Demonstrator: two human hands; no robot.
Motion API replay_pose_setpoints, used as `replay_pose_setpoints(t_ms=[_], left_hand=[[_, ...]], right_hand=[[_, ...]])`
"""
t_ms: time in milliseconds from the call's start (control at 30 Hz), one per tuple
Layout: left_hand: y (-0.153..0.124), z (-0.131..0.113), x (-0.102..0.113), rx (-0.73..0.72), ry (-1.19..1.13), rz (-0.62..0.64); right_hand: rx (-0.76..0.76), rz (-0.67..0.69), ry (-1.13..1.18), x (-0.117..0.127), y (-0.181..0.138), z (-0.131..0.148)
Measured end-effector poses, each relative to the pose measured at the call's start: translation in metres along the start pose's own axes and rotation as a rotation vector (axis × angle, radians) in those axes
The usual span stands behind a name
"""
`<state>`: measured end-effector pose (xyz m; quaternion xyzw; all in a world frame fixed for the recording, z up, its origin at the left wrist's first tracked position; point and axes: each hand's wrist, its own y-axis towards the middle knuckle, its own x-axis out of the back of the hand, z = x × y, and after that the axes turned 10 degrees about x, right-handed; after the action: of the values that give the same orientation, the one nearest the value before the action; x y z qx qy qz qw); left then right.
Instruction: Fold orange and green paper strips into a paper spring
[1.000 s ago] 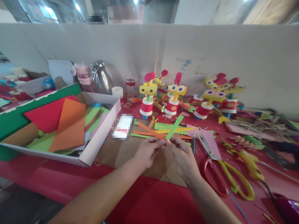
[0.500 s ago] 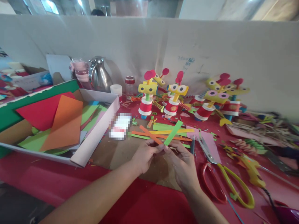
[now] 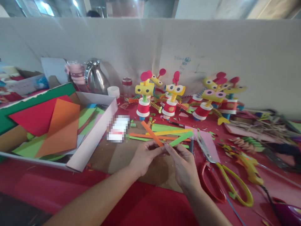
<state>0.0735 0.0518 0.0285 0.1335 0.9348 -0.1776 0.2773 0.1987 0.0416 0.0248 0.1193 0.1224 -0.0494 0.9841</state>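
Observation:
My left hand (image 3: 144, 156) and my right hand (image 3: 184, 164) meet over a brown cardboard sheet (image 3: 117, 155), fingertips pinched together. Between them they hold the joined ends of an orange paper strip (image 3: 151, 133) and a green paper strip (image 3: 181, 138), which spread out in a V away from me. The orange strip leans up and left, the green one lies low to the right. More loose strips (image 3: 162, 131) in green, yellow and orange lie on the table just behind them.
An open box (image 3: 91, 142) of coloured paper sheets stands at left. Scissors (image 3: 221, 175) with red and yellow handles and a yellow glue gun (image 3: 249, 164) lie at right. Several paper-cup figures (image 3: 170, 99) line the white back wall, beside a steel kettle (image 3: 95, 77).
The green strip has swung down from pointing up and right to lying nearly flat to the right. The orange strip now stands out more. Both hands stay pinched together in about the same place.

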Motion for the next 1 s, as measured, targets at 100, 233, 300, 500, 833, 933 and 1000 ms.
replay_pose_setpoints(t_ms=[100,233,300,500,833,933,1000], left_hand=[[0.001,0.001,0.001,0.015,-0.018,-0.003],[0.003,-0.001,0.002,0.023,-0.032,-0.034],[0.003,-0.002,0.002,0.023,-0.032,-0.031],[0.001,-0.005,0.001,0.042,0.025,-0.038],[0.004,-0.007,0.004,0.094,0.013,-0.034],[0.004,-0.006,0.005,0.106,0.011,-0.059],[0.004,-0.006,0.006,0.113,0.005,-0.072]], right_hand=[[0.001,-0.006,-0.003,0.000,0.001,0.000],[0.011,-0.037,-0.061,0.000,0.003,-0.001],[0.016,-0.057,-0.083,0.000,0.004,-0.001],[0.015,-0.079,-0.069,-0.001,0.006,0.004],[-0.057,-0.097,0.117,0.003,0.010,0.011],[-0.022,-0.177,0.105,0.010,0.017,0.016],[-0.004,-0.249,0.123,0.017,0.023,0.019]])
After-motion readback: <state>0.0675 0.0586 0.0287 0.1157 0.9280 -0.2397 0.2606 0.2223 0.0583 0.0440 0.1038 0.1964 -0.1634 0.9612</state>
